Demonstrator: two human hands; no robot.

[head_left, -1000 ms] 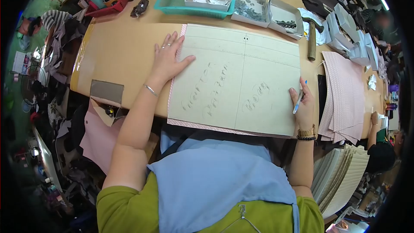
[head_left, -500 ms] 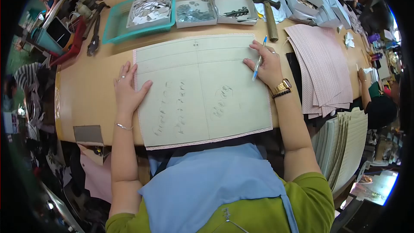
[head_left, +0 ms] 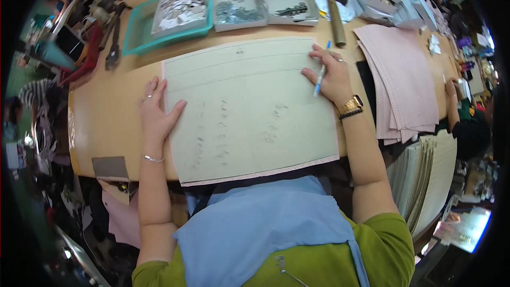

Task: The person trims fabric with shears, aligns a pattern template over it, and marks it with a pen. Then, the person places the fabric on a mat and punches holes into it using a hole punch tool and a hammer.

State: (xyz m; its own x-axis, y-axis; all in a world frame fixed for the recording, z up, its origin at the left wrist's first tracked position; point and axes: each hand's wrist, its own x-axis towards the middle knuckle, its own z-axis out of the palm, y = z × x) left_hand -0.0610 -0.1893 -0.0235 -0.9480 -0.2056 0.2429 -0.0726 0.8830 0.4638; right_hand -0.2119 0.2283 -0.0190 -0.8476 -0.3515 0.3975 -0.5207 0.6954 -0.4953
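On the tan table (head_left: 106,95): teal basket (head_left: 170,40), open boxes (head_left: 239,25), pink sheet (head_left: 212,179) under pale board (head_left: 249,106).

The table (head_left: 103,119) lies open leftward; basket (head_left: 139,29) and hammer (head_left: 336,24) obstruct farther out.

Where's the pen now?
In the head view, the pen is right of centre, in the right hand at the right edge of the pale board.
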